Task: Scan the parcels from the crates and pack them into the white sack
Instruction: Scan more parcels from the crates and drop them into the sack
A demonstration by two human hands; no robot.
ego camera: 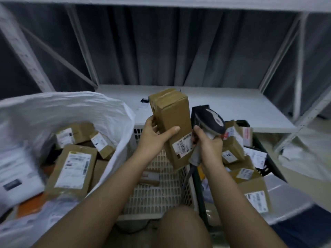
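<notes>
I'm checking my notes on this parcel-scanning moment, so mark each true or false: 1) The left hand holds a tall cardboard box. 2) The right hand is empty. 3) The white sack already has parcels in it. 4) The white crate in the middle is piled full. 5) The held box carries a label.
1) True: the left hand grips the tall cardboard box.
2) False: the right hand grips a handheld barcode scanner.
3) True: the white sack holds several labelled boxes.
4) False: the white crate shows mostly bare lattice, with one parcel visible.
5) True: a white label sits near its lower end.
</notes>
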